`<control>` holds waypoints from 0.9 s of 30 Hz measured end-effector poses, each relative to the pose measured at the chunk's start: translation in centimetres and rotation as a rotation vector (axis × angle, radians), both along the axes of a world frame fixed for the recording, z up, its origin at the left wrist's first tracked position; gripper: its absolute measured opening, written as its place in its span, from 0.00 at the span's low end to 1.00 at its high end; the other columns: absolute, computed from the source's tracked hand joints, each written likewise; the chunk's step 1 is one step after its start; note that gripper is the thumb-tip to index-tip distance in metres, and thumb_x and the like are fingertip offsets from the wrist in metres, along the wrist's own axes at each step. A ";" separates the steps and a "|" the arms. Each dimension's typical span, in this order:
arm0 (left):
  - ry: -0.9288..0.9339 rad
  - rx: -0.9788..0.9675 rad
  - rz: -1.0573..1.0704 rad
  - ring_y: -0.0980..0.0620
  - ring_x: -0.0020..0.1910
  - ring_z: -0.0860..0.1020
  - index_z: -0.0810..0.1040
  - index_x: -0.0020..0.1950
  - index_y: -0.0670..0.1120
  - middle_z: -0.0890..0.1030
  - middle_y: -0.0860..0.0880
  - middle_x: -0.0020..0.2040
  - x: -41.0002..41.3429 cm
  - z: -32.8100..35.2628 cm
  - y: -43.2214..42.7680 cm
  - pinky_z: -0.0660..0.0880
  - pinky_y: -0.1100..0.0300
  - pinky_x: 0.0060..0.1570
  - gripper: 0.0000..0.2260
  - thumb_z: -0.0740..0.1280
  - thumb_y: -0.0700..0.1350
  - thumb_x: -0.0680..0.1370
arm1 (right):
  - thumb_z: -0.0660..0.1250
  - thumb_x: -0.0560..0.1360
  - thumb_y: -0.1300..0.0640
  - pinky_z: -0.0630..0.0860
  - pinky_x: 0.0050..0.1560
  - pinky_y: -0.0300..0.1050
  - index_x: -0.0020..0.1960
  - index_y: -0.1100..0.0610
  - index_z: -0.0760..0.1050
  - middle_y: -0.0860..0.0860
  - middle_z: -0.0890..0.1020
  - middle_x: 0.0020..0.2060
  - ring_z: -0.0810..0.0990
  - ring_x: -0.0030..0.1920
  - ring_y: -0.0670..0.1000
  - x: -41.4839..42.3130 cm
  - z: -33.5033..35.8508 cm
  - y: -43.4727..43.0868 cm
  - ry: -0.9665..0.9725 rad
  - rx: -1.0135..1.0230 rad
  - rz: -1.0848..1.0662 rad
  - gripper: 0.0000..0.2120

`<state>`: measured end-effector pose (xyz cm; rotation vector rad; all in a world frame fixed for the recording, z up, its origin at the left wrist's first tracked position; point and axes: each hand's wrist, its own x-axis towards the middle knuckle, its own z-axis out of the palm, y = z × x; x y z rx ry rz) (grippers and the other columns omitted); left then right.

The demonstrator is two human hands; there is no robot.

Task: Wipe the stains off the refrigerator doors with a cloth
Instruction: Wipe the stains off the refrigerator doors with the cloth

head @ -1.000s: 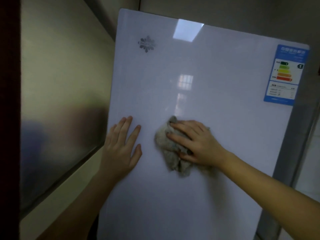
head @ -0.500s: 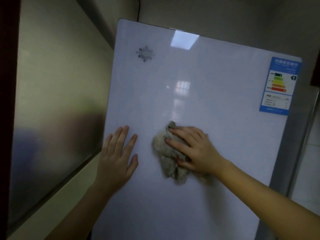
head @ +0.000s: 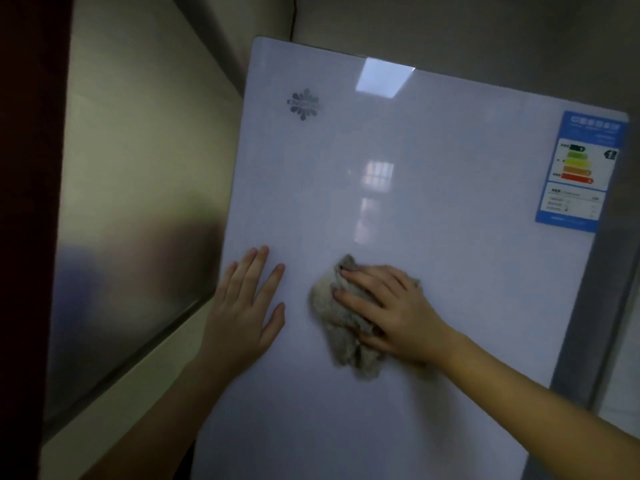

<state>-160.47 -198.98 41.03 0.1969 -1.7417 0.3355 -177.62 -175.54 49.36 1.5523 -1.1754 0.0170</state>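
A glossy white refrigerator door (head: pixel 433 168) fills the middle of the head view. My right hand (head: pixel 391 310) presses a crumpled grey cloth (head: pixel 337 323) flat against the door, a little below its middle. My left hand (head: pixel 246 306) lies flat on the door near its left edge, fingers apart, holding nothing. The cloth sticks out to the left of and below my right palm. No distinct stain shows on the door, only reflections.
A blue energy label (head: pixel 581 171) is stuck at the door's upper right. A silver flower logo (head: pixel 304 105) sits at the upper left. A brushed metal panel (head: pixel 131 209) stands to the left of the refrigerator. The grey cabinet side (head: pixel 599 306) runs along the right.
Both hands keep nearly the same place on the door. The cloth has shifted only slightly under my right hand. The camera view has tilted and moved a little.
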 end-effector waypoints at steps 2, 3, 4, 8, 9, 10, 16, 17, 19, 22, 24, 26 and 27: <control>-0.004 0.009 -0.004 0.40 0.79 0.63 0.70 0.76 0.42 0.65 0.38 0.79 0.4 -0.1 0.0 0.61 0.42 0.77 0.25 0.62 0.51 0.81 | 0.68 0.77 0.46 0.71 0.65 0.55 0.72 0.54 0.76 0.59 0.76 0.72 0.77 0.68 0.61 0.3 0.4 -0.4 0.026 0.015 0.007 0.25; 0.003 0.014 -0.004 0.40 0.78 0.64 0.71 0.75 0.42 0.66 0.38 0.78 0.6 -0.2 0.0 0.62 0.42 0.76 0.25 0.63 0.51 0.80 | 0.69 0.77 0.46 0.71 0.64 0.55 0.72 0.54 0.76 0.59 0.75 0.72 0.77 0.68 0.61 0.4 1.2 -0.7 0.018 -0.009 0.006 0.26; 0.015 0.019 -0.002 0.40 0.78 0.65 0.71 0.75 0.41 0.66 0.38 0.78 0.8 -0.3 0.0 0.63 0.42 0.76 0.25 0.63 0.50 0.80 | 0.69 0.77 0.45 0.71 0.63 0.55 0.72 0.54 0.76 0.59 0.75 0.72 0.76 0.68 0.61 0.4 2.2 -0.9 -0.002 -0.046 0.007 0.26; 0.048 0.034 0.022 0.39 0.75 0.68 0.74 0.72 0.40 0.70 0.37 0.75 2.0 -1.8 0.0 0.66 0.42 0.73 0.23 0.64 0.49 0.79 | 0.70 0.76 0.47 0.69 0.64 0.55 0.72 0.55 0.76 0.59 0.75 0.72 0.75 0.68 0.62 1.3 7.5 -2.8 -0.115 -0.256 0.037 0.27; 0.028 0.031 0.032 0.39 0.75 0.68 0.74 0.72 0.40 0.70 0.37 0.75 2.2 -2.3 -0.1 0.67 0.42 0.73 0.23 0.64 0.49 0.79 | 0.71 0.75 0.48 0.69 0.64 0.54 0.72 0.55 0.76 0.59 0.75 0.71 0.75 0.68 0.62 1.7 8.6 -3.5 -0.147 -0.306 0.048 0.27; 0.006 0.032 0.042 0.39 0.75 0.68 0.74 0.72 0.40 0.70 0.38 0.76 2.3 -2.9 -0.2 0.68 0.42 0.72 0.23 0.64 0.50 0.80 | 0.71 0.75 0.48 0.69 0.64 0.54 0.71 0.55 0.76 0.59 0.75 0.71 0.75 0.68 0.62 2.2 9.5 -4.3 -0.179 -0.349 0.058 0.26; -0.049 0.061 0.024 0.40 0.77 0.66 0.72 0.74 0.41 0.68 0.39 0.77 2.5 -4.1 -0.6 0.66 0.44 0.74 0.24 0.63 0.51 0.80 | 0.71 0.74 0.47 0.70 0.65 0.57 0.73 0.56 0.74 0.61 0.74 0.72 0.75 0.67 0.65 4.6 8.3 -8.0 -0.205 -0.254 0.087 0.29; -0.053 0.054 0.023 0.41 0.77 0.66 0.72 0.74 0.41 0.68 0.39 0.77 2.6 -4.1 -0.7 0.66 0.44 0.74 0.24 0.63 0.51 0.80 | 0.70 0.75 0.46 0.71 0.65 0.58 0.73 0.56 0.74 0.62 0.74 0.71 0.75 0.67 0.65 4.6 7.0 -8.2 -0.140 -0.156 0.093 0.29; -0.063 0.043 0.021 0.41 0.77 0.66 0.73 0.74 0.40 0.67 0.39 0.77 2.7 -4.2 -0.8 0.66 0.44 0.74 0.24 0.63 0.51 0.80 | 0.68 0.77 0.46 0.72 0.63 0.57 0.72 0.55 0.75 0.61 0.76 0.71 0.77 0.66 0.64 4.3 4.0 -8.1 0.017 0.053 0.107 0.26; -0.074 0.046 0.008 0.40 0.78 0.65 0.73 0.73 0.39 0.67 0.38 0.78 2.7 -4.5 -0.9 0.66 0.43 0.75 0.24 0.63 0.50 0.80 | 0.65 0.81 0.46 0.72 0.64 0.55 0.70 0.54 0.77 0.60 0.76 0.71 0.77 0.67 0.62 3.9 1.8 -7.3 0.144 0.219 0.113 0.21; -0.078 0.053 0.012 0.40 0.78 0.65 0.71 0.74 0.40 0.66 0.39 0.78 2.7 -4.9 -0.9 0.65 0.43 0.75 0.25 0.63 0.51 0.80 | 0.66 0.80 0.46 0.71 0.62 0.55 0.70 0.55 0.77 0.60 0.77 0.70 0.78 0.66 0.62 3.8 3.3 -7.3 0.127 0.169 0.116 0.22; -0.083 0.062 0.013 0.40 0.78 0.64 0.69 0.76 0.41 0.65 0.39 0.78 2.7 -5.1 -0.9 0.65 0.43 0.75 0.26 0.63 0.51 0.80 | 0.68 0.78 0.47 0.73 0.61 0.57 0.71 0.56 0.76 0.62 0.77 0.69 0.78 0.65 0.64 3.9 6.3 -7.5 0.044 0.023 0.105 0.24; -0.085 0.066 0.011 0.40 0.78 0.64 0.69 0.76 0.41 0.65 0.39 0.79 2.7 -5.3 -0.9 0.65 0.42 0.75 0.26 0.63 0.51 0.80 | 0.69 0.77 0.48 0.73 0.61 0.58 0.72 0.56 0.76 0.62 0.77 0.69 0.77 0.65 0.65 4.0 8.0 -7.6 -0.013 -0.064 0.097 0.26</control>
